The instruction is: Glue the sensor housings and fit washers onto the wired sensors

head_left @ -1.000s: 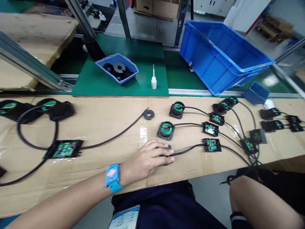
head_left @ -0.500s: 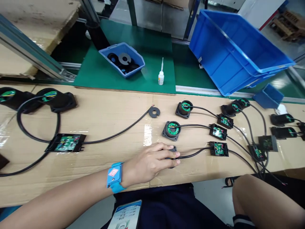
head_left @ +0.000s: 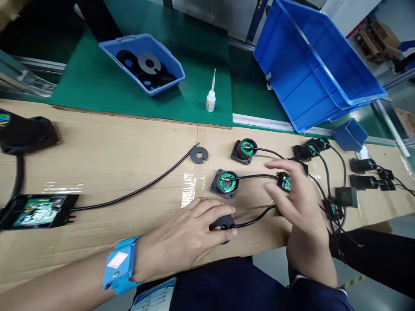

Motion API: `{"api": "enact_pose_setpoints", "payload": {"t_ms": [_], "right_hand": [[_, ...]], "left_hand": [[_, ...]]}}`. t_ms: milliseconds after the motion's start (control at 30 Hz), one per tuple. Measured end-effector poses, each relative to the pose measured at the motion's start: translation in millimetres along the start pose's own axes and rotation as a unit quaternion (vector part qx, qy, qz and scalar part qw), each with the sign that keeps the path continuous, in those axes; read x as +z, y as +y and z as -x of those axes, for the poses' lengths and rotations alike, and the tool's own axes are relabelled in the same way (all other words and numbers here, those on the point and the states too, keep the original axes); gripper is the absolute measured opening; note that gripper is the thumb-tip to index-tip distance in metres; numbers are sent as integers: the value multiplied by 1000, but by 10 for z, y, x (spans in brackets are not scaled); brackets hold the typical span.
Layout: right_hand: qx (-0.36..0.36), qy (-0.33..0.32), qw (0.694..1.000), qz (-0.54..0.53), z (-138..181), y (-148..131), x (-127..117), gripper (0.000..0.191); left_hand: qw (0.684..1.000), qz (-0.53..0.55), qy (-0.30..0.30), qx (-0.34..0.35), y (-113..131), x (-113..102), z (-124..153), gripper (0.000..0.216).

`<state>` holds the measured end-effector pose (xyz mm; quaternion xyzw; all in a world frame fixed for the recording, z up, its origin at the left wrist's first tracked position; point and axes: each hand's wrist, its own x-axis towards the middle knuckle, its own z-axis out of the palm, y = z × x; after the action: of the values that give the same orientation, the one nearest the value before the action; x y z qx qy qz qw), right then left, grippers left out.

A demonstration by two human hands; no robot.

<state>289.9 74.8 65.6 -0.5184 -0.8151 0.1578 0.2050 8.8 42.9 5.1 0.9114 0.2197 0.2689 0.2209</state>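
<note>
My left hand, with a blue wrist strap, is closed over a black round housing near the table's front edge. From that housing a black cable runs right, passing behind my right hand. My right hand is raised with thumb and fingers apart, holding nothing. It partly covers a small black box with a green circuit board. Two similar flanged housings, one nearer and one farther, show green round boards and trailing cables. A slotted black ring lies beside a cable end.
At left lies a larger circuit box with a long cable. A blue bin of rings and a white dropper bottle stand on the green mat. A big blue crate is behind; more wired housings lie right.
My right hand has come up from the lower right over the cables and boxes. My left hand stays on the housing, a blue part of which now shows. The view has shifted right.
</note>
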Motion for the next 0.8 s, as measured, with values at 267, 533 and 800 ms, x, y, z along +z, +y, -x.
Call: {"api": "enact_pose_setpoints", "payload": {"t_ms": [267, 533, 800], "right_hand": [[8, -68, 996, -64, -59, 249, 253, 28], [-66, 41, 996, 49, 56, 6, 234, 10], [-83, 51, 995, 39, 39, 0, 294, 7]], "left_hand": [[991, 49, 94, -81, -549, 82, -262, 45], [991, 10, 122, -60, -547, 211, -314, 28], [995, -20, 86, -40, -567, 152, -329, 23]]}}
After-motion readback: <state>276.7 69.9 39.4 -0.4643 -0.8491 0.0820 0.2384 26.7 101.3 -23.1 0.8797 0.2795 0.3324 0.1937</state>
